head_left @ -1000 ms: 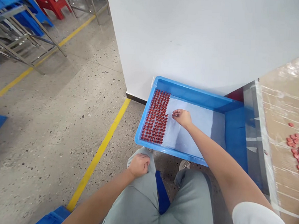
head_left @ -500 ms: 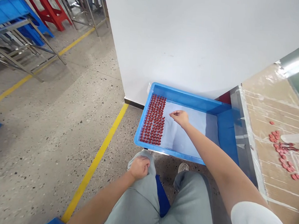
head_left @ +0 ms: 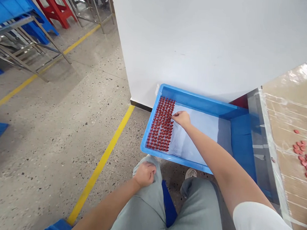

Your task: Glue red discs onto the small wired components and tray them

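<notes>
While at rest on grey knit trousers (head_left: pixel 147 211), left hand (head_left: pixel 144 174) loosely curled, grip unclear. Right hand (head_left: pixel 181 118) half-closed, fingertips (head_left: pixel 174 116) at small red moulded parts (head_left: pixel 161 124), any hold too small to tell. Parts in tight rows on a pale-blue sheet (head_left: pixel 193 141), inside a blue plastic tray (head_left: pixel 196 98). Beyond, flat red discs (head_left: pixel 298 146) on film-covered cardboard (head_left: pixel 286 112).

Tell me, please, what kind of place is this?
Probably a factory workshop: a blue plastic tray holding neat rows of small red parts, and a yellow painted line on the speckled concrete floor.

One left hand (head_left: pixel 144 174), one right hand (head_left: pixel 181 118), one blue tray (head_left: pixel 196 98), one red stool (head_left: pixel 61 21)
</notes>
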`<action>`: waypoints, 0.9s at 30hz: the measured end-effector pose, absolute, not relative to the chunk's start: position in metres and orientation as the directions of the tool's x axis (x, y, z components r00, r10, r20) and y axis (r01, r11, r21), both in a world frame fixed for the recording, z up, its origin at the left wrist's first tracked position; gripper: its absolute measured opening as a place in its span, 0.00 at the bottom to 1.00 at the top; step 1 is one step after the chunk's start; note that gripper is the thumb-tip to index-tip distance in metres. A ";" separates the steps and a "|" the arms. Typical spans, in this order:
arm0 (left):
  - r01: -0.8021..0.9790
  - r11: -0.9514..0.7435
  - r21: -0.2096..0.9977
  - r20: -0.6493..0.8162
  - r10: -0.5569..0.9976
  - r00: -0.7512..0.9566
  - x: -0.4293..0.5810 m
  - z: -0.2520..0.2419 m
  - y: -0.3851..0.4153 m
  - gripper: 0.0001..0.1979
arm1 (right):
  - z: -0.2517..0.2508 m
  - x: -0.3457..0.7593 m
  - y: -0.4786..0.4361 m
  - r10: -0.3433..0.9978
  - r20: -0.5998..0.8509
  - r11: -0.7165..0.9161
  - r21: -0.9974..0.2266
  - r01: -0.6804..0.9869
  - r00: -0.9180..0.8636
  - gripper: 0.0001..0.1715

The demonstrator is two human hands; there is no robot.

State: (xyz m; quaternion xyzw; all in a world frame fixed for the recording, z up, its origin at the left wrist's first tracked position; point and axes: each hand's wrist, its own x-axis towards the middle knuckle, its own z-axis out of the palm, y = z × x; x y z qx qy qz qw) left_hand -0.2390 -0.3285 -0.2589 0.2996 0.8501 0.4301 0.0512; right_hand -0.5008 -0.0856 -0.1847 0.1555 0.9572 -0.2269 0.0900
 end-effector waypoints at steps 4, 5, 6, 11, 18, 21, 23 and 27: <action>0.464 0.449 0.764 0.168 0.557 -0.814 -0.239 -0.257 -0.329 0.08 | -0.184 -0.502 -0.088 0.261 -0.256 0.859 -0.378 0.345 -0.931 0.14; 0.464 0.449 0.764 0.168 0.556 -0.814 -0.239 -0.257 -0.329 0.08 | -0.185 -0.503 -0.089 0.260 -0.260 0.861 -0.373 0.346 -0.930 0.14; 0.464 0.449 0.764 0.169 0.555 -0.814 -0.239 -0.258 -0.329 0.08 | -0.185 -0.503 -0.089 0.260 -0.265 0.862 -0.369 0.347 -0.929 0.14; 0.466 0.448 0.763 0.178 0.547 -0.818 -0.239 -0.262 -0.330 0.07 | -0.190 -0.505 -0.090 0.258 -0.277 0.868 -0.353 0.348 -0.926 0.13; 0.465 0.449 0.763 0.176 0.548 -0.818 -0.240 -0.262 -0.330 0.07 | -0.193 -0.506 -0.091 0.263 -0.287 0.866 -0.351 0.357 -0.921 0.14; 0.461 0.453 0.763 0.169 0.548 -0.819 -0.240 -0.262 -0.330 0.07 | -0.194 -0.506 -0.091 0.264 -0.288 0.867 -0.347 0.357 -0.921 0.14; 0.457 0.456 0.764 0.163 0.548 -0.820 -0.240 -0.261 -0.330 0.08 | -0.194 -0.507 -0.091 0.263 -0.293 0.869 -0.341 0.358 -0.919 0.14; 0.451 0.460 0.765 0.158 0.546 -0.823 -0.239 -0.261 -0.331 0.08 | -0.195 -0.510 -0.090 0.247 -0.310 0.878 -0.330 0.347 -0.918 0.14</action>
